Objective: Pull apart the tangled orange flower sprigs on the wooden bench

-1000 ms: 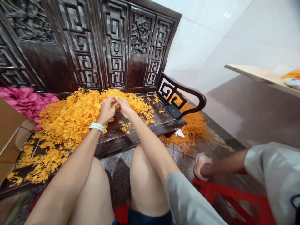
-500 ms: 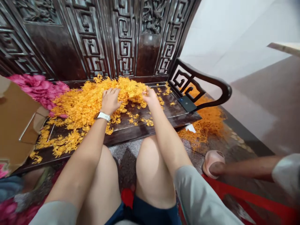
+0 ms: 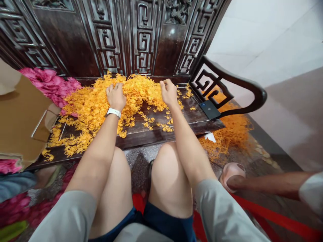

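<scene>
At your far left stand a cardboard box [image 3: 30, 114] and pink flowers [image 3: 51, 84]. Next comes the heap of yellow flowers [image 3: 91, 107], spread on the bench [image 3: 143, 137] with its long axis running left to right along the seat. Your left hand [image 3: 116, 95] lies over its middle, fingers loosely bent, nearer the bulk. Your right hand [image 3: 168, 92] is at its right end, thumb and fingers curled close; you can't tell whether either grips a flower. The heap bridges both hands. Farther right lies a phone [image 3: 210, 109].
</scene>
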Demonstrator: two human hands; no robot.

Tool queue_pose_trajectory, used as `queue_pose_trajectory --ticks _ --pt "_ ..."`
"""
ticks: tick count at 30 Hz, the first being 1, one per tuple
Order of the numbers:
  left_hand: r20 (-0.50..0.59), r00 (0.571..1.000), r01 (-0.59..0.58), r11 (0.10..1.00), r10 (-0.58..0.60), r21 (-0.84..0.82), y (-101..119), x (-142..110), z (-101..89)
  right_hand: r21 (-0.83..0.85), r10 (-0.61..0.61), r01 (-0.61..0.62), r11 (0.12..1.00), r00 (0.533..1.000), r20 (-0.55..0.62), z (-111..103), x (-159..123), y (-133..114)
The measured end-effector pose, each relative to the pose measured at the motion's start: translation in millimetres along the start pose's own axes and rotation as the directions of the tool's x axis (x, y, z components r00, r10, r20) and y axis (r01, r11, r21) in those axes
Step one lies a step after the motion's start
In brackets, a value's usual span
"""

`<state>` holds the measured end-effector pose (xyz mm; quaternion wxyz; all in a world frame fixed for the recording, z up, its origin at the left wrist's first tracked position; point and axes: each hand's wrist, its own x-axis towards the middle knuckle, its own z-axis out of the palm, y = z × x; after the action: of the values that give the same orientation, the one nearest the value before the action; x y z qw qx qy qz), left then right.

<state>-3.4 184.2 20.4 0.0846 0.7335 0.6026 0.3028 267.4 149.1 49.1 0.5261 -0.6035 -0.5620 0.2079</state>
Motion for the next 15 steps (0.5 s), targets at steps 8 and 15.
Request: queue_pose_trajectory --ticks 8,15 --pt "-0.037 0.984 0.172 0.984 -0.173 -0.039 -13 7 -16.2 -0.352 -0.055 0.237 0.905 0.888 0.457 -16 -5 1" --pt "0.042 0.988 0.145 0.989 -0.145 0.009 1 3 -21.8 -0.495 0.048 -0.084 0.865 0.995 -0.086 -19 -4 28"
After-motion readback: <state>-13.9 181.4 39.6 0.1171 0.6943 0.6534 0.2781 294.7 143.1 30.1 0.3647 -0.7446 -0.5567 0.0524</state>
